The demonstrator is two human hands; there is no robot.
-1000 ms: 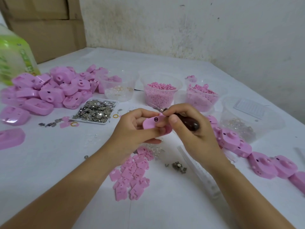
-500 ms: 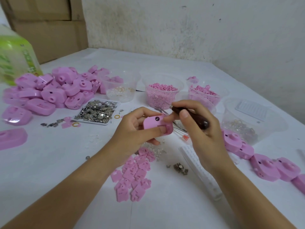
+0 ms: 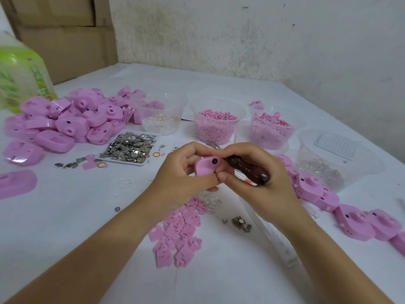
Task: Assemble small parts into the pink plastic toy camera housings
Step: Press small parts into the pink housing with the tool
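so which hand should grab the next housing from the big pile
Left hand, likely: the pile lies on its side, though it holds a housing; the right hand grips the tool.

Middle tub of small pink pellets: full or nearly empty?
Nearly full. The pink pellets fill the clear tub almost up to its rim.

**One pink housing in hand, more stock on the table**

A pink housing [image 3: 205, 171] is held above the table, pinched in the left hand [image 3: 175, 183]. Its smooth face, with a small dark round hole, is turned up. The right hand [image 3: 263, 185] grips a dark-handled tool [image 3: 249, 172], and its thumb touches the housing's near edge. A heap of housings [image 3: 72, 119] lies far left, and a row of housings [image 3: 350, 218] lies at the right. Below the hands lie scattered flat pink plates [image 3: 177, 233]. Behind them stand clear tubs of small pink parts [image 3: 215, 126].
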